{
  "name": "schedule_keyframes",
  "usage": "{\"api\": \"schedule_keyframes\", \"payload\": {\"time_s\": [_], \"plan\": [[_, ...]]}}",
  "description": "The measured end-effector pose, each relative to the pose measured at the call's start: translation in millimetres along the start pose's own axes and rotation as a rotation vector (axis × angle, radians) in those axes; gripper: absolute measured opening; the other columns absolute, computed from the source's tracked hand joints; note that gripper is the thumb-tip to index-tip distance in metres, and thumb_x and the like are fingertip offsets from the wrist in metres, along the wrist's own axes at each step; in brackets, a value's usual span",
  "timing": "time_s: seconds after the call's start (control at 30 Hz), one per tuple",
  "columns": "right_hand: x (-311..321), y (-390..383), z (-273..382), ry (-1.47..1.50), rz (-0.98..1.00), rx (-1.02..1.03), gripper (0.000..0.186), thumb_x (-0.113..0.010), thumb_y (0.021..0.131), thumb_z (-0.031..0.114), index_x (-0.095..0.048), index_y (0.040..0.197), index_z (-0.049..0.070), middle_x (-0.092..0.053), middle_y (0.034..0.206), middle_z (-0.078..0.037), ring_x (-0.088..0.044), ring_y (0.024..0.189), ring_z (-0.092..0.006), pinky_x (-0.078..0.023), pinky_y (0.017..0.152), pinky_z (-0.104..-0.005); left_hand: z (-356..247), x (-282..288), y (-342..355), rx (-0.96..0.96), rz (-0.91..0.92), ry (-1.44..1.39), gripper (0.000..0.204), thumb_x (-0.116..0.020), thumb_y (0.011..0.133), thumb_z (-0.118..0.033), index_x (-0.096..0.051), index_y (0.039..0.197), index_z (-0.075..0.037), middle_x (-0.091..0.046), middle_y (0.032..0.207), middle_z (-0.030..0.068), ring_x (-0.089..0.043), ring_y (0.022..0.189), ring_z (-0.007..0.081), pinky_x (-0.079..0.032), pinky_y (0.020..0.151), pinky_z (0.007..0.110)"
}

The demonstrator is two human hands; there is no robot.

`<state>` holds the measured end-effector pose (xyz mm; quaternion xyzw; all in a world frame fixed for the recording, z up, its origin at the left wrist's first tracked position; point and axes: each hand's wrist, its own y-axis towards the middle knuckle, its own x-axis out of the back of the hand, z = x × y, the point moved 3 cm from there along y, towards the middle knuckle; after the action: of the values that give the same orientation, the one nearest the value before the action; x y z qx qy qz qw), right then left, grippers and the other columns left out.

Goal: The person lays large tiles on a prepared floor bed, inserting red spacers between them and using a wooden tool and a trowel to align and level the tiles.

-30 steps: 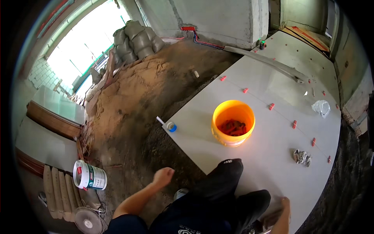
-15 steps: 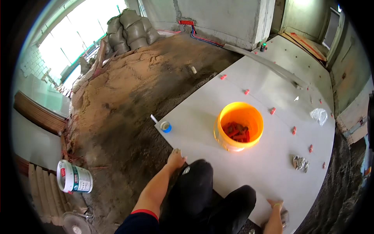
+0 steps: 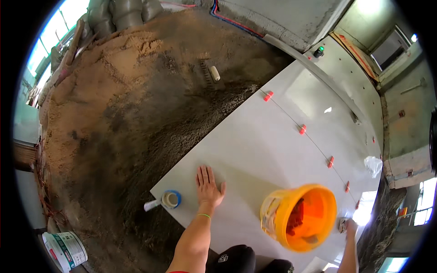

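Observation:
My left hand (image 3: 209, 187) lies flat on the large pale tile (image 3: 236, 150), palm down, its fingers stretched out and holding nothing. Left of it, at the tile's corner, stands a small blue-rimmed round tub (image 3: 171, 199) with a white-handled tool (image 3: 152, 205) beside it. My right hand (image 3: 351, 227) reaches far right, against a crumpled silvery wrapper (image 3: 342, 224); its fingers are too small and blurred to show a grip. Between my arms is a yellow bucket (image 3: 272, 214) with red plastic pieces (image 3: 296, 218) inside.
Red clips (image 3: 302, 129) line the tile joint. A long grey straightedge (image 3: 318, 75) lies across the tiles, near clear plastic (image 3: 373, 166). Dark, rough mortar and sand (image 3: 123, 123) spread to the left, with a white roller-shaped thing (image 3: 215, 73) and a white pail (image 3: 68, 251).
My view has shifted forward and turned. My left hand has moved from the tile's edge onto its top. My right hand has reached forward to the wrapper.

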<state>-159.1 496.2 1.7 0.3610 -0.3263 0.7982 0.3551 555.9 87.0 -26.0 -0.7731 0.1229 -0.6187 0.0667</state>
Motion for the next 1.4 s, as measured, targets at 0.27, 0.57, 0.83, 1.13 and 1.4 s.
{"api": "schedule_keyframes", "payload": {"time_s": [0.27, 0.57, 0.83, 1.13, 1.4], "plan": [[-238, 120, 624, -0.237, 0.286, 0.780, 0.030, -0.056, 0.098, 0.021, -0.063, 0.123, 0.005, -0.065, 0.122, -0.016, -0.065, 0.109, -0.0298, -0.051, 0.095, -0.0365, -19, -2, 61, 0.082, -0.096, -0.088, 0.088, -0.051, 0.094, -0.054, -0.018, 0.156, 0.000, -0.012, 0.164, 0.0224, -0.006, 0.152, 0.0390, -0.008, 0.123, 0.050], [-416, 158, 776, -0.681, 0.471, 0.843, 0.040, -0.054, 0.093, 0.010, -0.059, 0.130, 0.023, -0.050, 0.130, -0.013, -0.057, 0.119, -0.0329, -0.050, 0.097, -0.0427, -15, -7, 52, 0.100, -0.067, -0.092, 0.091, -0.055, 0.090, -0.050, -0.016, 0.157, -0.003, -0.013, 0.164, 0.0209, -0.012, 0.151, 0.0441, -0.009, 0.120, 0.058], [-433, 177, 795, -1.030, 0.485, 0.945, 0.043, -0.051, 0.088, 0.002, -0.061, 0.125, 0.022, -0.051, 0.128, -0.008, -0.054, 0.123, -0.0297, -0.050, 0.098, -0.0412, -19, -6, 49, 0.100, -0.071, -0.077, 0.088, -0.052, 0.091, -0.052, -0.020, 0.157, -0.003, -0.018, 0.162, 0.0196, -0.016, 0.150, 0.0434, -0.011, 0.121, 0.056], [-446, 180, 795, -0.642, 0.245, 1.169, 0.027, -0.058, 0.093, 0.016, -0.064, 0.118, 0.008, -0.060, 0.119, -0.015, -0.057, 0.114, -0.0327, -0.048, 0.099, -0.0429, -16, -12, 46, 0.133, -0.059, -0.078, 0.085, -0.056, 0.088, -0.050, -0.031, 0.151, 0.000, -0.028, 0.158, 0.0251, -0.021, 0.147, 0.0464, -0.015, 0.118, 0.062], [-422, 70, 765, -0.455, 0.442, 1.210, 0.021, -0.063, 0.093, 0.013, -0.057, 0.111, 0.004, -0.060, 0.109, -0.015, -0.061, 0.101, -0.0343, -0.050, 0.087, -0.0418, -13, -10, 48, 0.134, -0.071, -0.236, 0.084, -0.056, 0.090, -0.052, -0.026, 0.157, -0.011, -0.018, 0.165, 0.0124, -0.012, 0.152, 0.0374, -0.010, 0.121, 0.055]]}}
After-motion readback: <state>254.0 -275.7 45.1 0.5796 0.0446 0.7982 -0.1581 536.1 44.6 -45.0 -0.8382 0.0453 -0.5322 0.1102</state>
